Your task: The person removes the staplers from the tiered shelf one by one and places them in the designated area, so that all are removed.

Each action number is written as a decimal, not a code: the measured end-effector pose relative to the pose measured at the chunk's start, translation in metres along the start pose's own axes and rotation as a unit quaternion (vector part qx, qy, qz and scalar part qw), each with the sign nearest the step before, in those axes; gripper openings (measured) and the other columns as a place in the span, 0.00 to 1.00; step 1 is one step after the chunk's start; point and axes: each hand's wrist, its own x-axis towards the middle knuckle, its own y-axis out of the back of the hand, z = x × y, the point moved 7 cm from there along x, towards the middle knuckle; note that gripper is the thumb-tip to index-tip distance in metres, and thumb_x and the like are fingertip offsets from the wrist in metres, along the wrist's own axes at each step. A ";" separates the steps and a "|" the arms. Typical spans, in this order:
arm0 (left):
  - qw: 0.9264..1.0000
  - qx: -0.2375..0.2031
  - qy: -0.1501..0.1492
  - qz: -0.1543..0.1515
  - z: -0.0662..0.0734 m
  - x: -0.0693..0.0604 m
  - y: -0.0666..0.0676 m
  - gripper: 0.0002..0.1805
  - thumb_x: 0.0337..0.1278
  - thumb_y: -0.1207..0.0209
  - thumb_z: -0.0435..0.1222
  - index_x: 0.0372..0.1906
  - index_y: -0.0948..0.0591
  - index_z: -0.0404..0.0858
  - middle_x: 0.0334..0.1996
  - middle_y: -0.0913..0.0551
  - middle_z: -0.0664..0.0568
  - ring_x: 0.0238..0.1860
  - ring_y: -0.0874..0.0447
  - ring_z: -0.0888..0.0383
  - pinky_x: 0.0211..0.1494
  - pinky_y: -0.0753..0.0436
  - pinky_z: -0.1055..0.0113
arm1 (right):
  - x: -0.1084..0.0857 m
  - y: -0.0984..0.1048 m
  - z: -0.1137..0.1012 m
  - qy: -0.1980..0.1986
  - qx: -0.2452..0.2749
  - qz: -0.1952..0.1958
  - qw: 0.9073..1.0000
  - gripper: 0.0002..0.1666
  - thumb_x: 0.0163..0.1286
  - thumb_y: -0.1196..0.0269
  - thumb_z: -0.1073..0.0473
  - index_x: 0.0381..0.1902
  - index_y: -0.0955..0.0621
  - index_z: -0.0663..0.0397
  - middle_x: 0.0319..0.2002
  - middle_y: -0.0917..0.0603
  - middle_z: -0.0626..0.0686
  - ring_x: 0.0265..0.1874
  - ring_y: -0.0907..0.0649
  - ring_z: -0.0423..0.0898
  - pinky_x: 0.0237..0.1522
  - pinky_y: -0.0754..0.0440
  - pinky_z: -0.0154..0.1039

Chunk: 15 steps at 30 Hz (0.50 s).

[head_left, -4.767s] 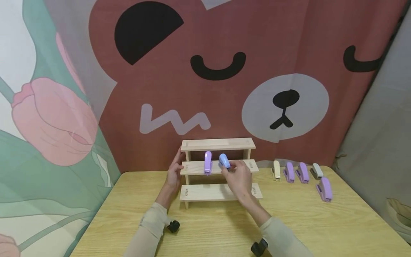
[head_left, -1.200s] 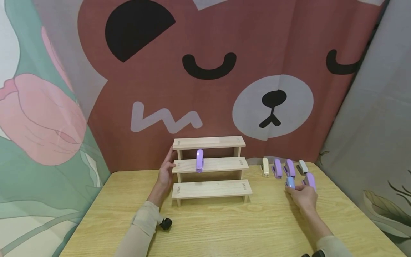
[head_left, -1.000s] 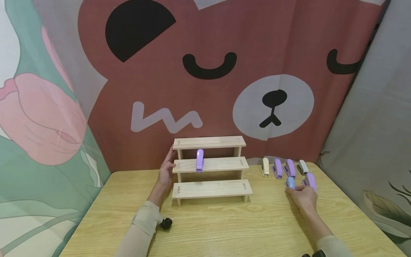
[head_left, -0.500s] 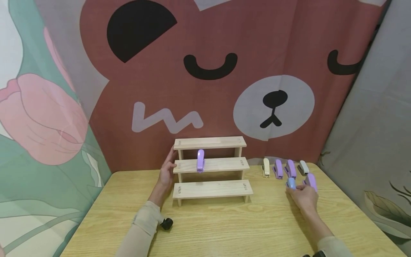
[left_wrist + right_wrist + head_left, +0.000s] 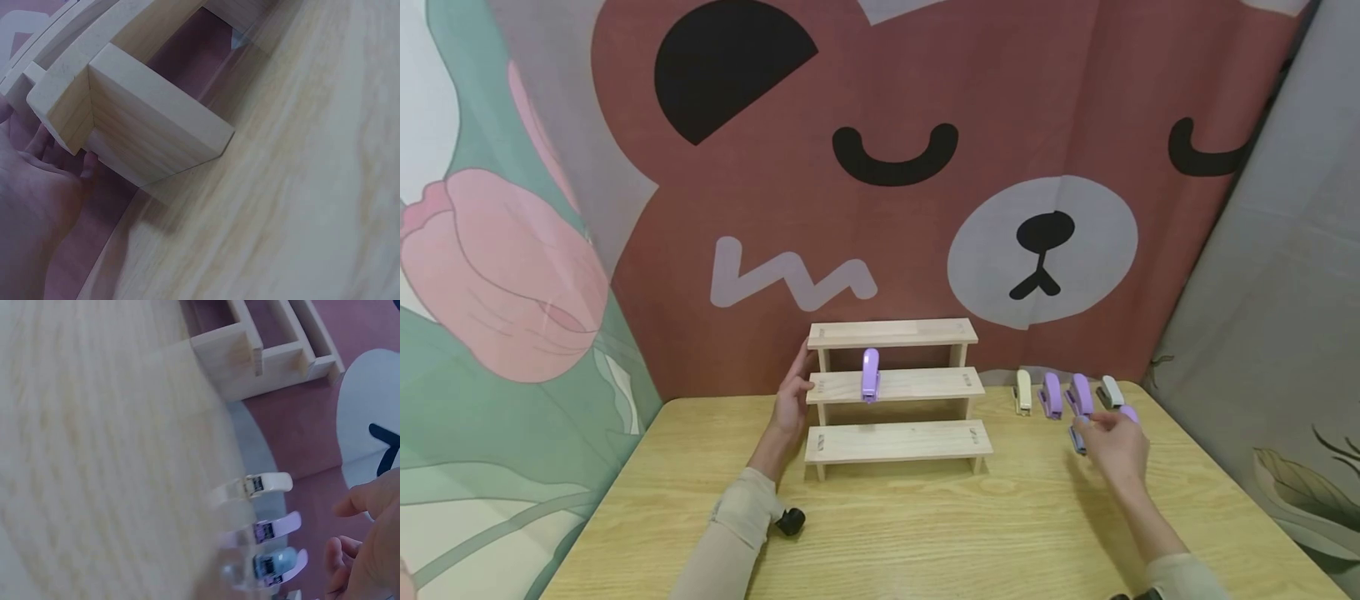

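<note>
In the head view a purple stapler [image 5: 870, 376] stands on the middle step of a three-tier wooden display stand [image 5: 898, 442]. My left hand [image 5: 788, 406] holds the left side of the stand, thumb at the middle step and fingers reaching up toward the top one. My right hand [image 5: 1120, 450] hovers just over a light blue stapler [image 5: 1078, 440] on the table, partly covering it. From the right wrist, my right hand [image 5: 372, 540] shows thumb and fingers spread apart with nothing between them, clear of the blue stapler [image 5: 267, 565].
Behind the blue stapler are a cream stapler [image 5: 1022, 392], two purple staplers [image 5: 1051, 396] [image 5: 1079, 394] and a grey stapler [image 5: 1109, 392]. Another purple stapler [image 5: 1129, 413] is mostly hidden by my right hand. A bear-print curtain [image 5: 895, 233] hangs behind the wooden table [image 5: 895, 533].
My right hand carried the blue stapler from the middle step to the table at right, held it there, and has now let go and lifted slightly. The left hand stays on the stand.
</note>
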 end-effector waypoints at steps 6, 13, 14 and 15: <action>1.000 -0.008 0.002 0.007 -0.001 -0.001 0.001 0.46 0.54 0.57 0.28 0.81 0.40 0.58 0.77 0.40 0.54 0.77 0.53 0.58 0.72 0.57 0.48 | -0.004 0.006 -0.022 0.020 0.015 0.026 0.999 0.18 0.66 0.33 0.53 0.43 0.14 0.65 0.33 0.14 0.57 0.30 0.19 0.49 0.29 0.27 0.37; 1.000 -0.020 0.016 0.008 -0.002 -0.002 -0.001 0.46 0.54 0.56 0.29 0.80 0.40 0.61 0.77 0.41 0.52 0.77 0.52 0.52 0.70 0.47 0.47 | -0.011 0.012 -0.045 0.035 0.037 0.031 0.998 0.20 0.68 0.35 0.51 0.46 0.14 0.63 0.38 0.14 0.59 0.32 0.19 0.47 0.29 0.27 0.33; 1.000 -0.022 0.015 0.007 -0.002 -0.001 -0.001 0.46 0.54 0.56 0.29 0.80 0.40 0.61 0.77 0.41 0.51 0.77 0.52 0.51 0.70 0.47 0.47 | -0.012 0.013 -0.049 0.035 0.040 0.031 0.998 0.20 0.68 0.35 0.51 0.46 0.14 0.63 0.38 0.14 0.59 0.32 0.19 0.46 0.29 0.27 0.32; 1.000 -0.023 0.012 0.006 -0.002 -0.001 -0.001 0.46 0.54 0.56 0.28 0.80 0.40 0.60 0.77 0.41 0.50 0.77 0.52 0.50 0.70 0.47 0.47 | -0.013 0.014 -0.053 0.037 0.042 0.032 0.998 0.20 0.68 0.35 0.51 0.46 0.14 0.63 0.37 0.13 0.59 0.31 0.19 0.45 0.29 0.27 0.32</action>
